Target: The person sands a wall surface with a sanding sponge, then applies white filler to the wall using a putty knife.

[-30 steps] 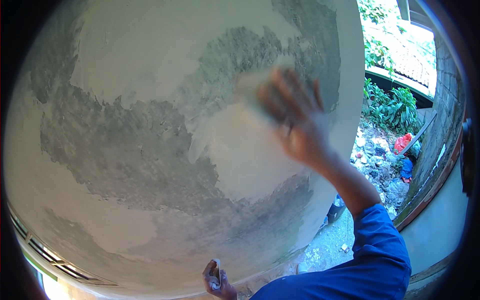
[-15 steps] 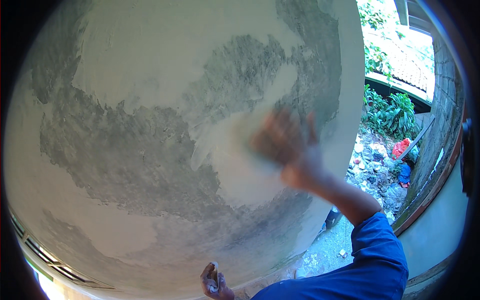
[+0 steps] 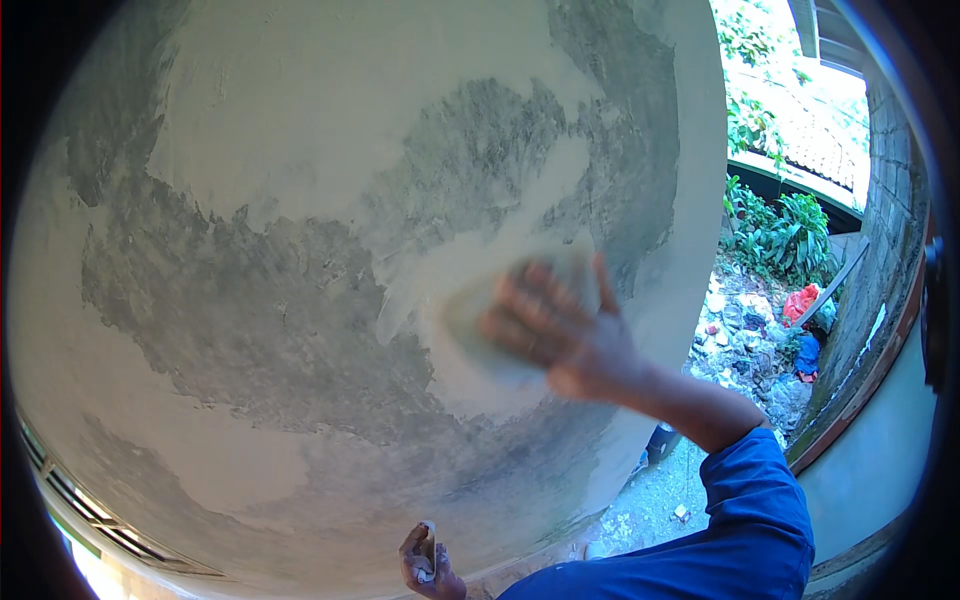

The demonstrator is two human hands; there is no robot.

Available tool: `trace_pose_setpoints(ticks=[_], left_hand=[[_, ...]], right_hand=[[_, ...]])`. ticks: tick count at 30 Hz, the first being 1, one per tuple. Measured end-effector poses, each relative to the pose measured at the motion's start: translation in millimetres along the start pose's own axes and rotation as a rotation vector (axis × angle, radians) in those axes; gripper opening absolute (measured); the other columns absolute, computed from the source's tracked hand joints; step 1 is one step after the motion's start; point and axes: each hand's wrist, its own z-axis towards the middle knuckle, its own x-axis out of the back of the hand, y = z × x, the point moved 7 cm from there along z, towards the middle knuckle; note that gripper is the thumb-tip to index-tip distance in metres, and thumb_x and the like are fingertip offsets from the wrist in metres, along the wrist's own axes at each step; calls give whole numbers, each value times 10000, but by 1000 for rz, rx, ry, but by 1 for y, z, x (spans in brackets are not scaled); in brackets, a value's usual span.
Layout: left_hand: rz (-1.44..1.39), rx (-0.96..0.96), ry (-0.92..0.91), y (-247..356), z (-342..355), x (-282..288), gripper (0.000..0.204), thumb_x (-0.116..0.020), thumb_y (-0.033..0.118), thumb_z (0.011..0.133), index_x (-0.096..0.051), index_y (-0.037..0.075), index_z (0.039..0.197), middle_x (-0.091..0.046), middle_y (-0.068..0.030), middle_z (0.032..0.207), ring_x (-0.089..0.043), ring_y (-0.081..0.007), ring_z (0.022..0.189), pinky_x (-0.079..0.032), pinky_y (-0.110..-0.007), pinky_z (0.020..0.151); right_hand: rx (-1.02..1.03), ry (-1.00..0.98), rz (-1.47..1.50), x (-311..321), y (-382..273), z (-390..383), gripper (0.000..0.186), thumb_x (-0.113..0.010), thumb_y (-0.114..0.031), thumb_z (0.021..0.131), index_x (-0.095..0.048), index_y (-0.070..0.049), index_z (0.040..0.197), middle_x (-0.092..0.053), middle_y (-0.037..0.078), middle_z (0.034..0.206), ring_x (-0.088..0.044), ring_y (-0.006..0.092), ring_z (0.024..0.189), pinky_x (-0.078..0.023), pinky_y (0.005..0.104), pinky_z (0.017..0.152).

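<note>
In front of me a grey wall (image 3: 250, 310) is partly covered with patches of smooth white coating. My right hand (image 3: 550, 325) is raised against its right half, a little blurred by motion. Under its fingers is a pale, flat, broad-edged sheet (image 3: 470, 335), pressed to the wall over a white patch; its kind is too smeared to make out. Low in the middle, my left hand (image 3: 430, 570) is curled round a thin whitish piece (image 3: 429, 548) held on edge. White residue marks the fingers there.
The wall ends at a vertical edge on the right. Beyond it lie rubble and litter (image 3: 745, 320), a red plastic bag (image 3: 800, 303), green plants (image 3: 800, 235) and a block wall (image 3: 890, 180). A slatted vent or window strip (image 3: 90, 510) shows at lower left.
My right hand has moved down and slightly left across the white patch with the pale sheet, which shows more clearly now. The left hand stays nearly in place.
</note>
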Motion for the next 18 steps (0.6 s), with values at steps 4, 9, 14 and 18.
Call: trace_pose_setpoints(ticks=[4, 9, 14, 18], left_hand=[[14, -26, -25, -1, -1, 0, 206, -586, 7, 764, -555, -40, 962, -568, -164, 1133, -575, -240, 1008, -454, -333, 861], [11, 51, 25, -3, -5, 0, 267, -587, 9, 761, -562, -38, 1022, -574, -153, 1118, -568, -228, 1007, -451, -332, 854], [43, 0, -8, 4, -5, 0, 340, -578, 12, 760, -556, -39, 1096, -581, -139, 1090, -564, -212, 985, -448, -318, 850], [35, 20, 29, -1, -7, 7, 347, -571, 12, 758, -555, -43, 1100, -582, -138, 1084, -564, -211, 981, -448, -315, 846]], right_hand=[[-235, 170, -25, 27, 69, 40, 536, -581, -312, 849, -431, -248, 1360, -323, 53, 1463, -273, 262, 1361, -48, 568, 1099], [-230, 241, 83, 18, 26, 30, 559, -624, -295, 817, -447, -264, 1347, -285, 74, 1477, -239, 275, 1372, -69, 579, 1096], [59, 21, 174, -12, -35, -8, 652, -631, -320, 802, -354, -303, 1393, -267, 49, 1485, -196, 245, 1389, -22, 562, 1110], [-154, 111, 40, 20, 43, 32, 547, -574, -269, 840, -427, -269, 1366, -300, 75, 1473, -258, 295, 1366, -86, 590, 1085]])
